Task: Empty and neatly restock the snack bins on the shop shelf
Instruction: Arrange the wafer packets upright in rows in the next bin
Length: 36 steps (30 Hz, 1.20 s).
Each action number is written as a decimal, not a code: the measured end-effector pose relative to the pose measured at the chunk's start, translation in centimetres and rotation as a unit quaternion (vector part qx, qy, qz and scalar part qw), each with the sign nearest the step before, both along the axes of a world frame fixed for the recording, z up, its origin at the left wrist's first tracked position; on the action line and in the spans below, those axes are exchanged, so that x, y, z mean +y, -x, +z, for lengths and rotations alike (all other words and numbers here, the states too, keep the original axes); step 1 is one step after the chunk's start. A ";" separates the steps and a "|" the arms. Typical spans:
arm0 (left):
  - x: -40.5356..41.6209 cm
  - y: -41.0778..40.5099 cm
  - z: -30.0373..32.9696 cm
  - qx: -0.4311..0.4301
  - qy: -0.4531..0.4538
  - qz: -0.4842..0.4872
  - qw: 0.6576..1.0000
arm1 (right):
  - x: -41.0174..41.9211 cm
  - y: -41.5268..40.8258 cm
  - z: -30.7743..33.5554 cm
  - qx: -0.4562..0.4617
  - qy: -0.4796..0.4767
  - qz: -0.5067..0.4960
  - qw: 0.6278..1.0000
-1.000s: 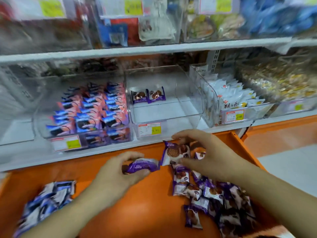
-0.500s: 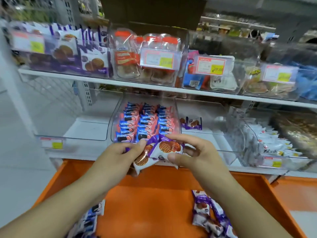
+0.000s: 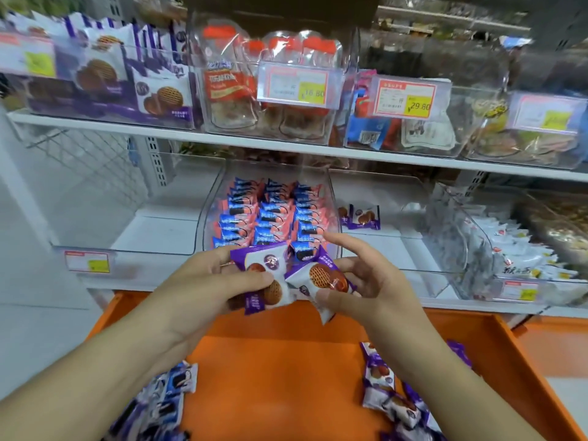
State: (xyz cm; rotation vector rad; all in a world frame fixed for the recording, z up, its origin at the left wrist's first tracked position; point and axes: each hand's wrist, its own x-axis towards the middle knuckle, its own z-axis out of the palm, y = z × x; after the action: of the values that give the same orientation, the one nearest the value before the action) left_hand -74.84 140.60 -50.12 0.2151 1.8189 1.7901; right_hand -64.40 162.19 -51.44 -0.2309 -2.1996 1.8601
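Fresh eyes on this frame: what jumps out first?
Dead centre, the left hand and right hand each pinch a purple waffle-biscuit packet over the orange tray. Behind them sits a clear bin of neat blue-and-pink packets; the bin to its right holds only two purple ones.

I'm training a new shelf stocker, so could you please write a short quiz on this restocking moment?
1. True or false: both hands hold purple waffle packs.
2. The bin with two purple packs stands where, relative to the full blue-and-pink bin? A) left B) right C) shelf above
3. What colour is the tray under the hands?

Key:
1. True: left hand, right hand.
2. B
3. Orange
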 end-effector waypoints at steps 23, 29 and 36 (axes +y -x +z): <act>3.7 -2.4 0.2 0.150 0.012 -0.014 0.988 | 3.6 -2.1 1.7 -0.013 0.058 -0.081 0.995; 9.3 -1.6 0.7 0.257 0.083 -0.027 0.963 | 9.4 -2.3 2.2 0.010 -0.035 -0.153 0.988; 23.6 4.3 -0.4 0.418 0.153 -0.068 0.893 | 18.5 -0.4 1.0 -0.015 -0.186 -0.313 0.931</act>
State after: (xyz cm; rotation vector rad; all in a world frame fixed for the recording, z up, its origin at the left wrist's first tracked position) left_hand -79.11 164.20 -50.55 1.0935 2.5426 1.3606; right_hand -63.97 180.74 -50.44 -0.7788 -2.1003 1.0863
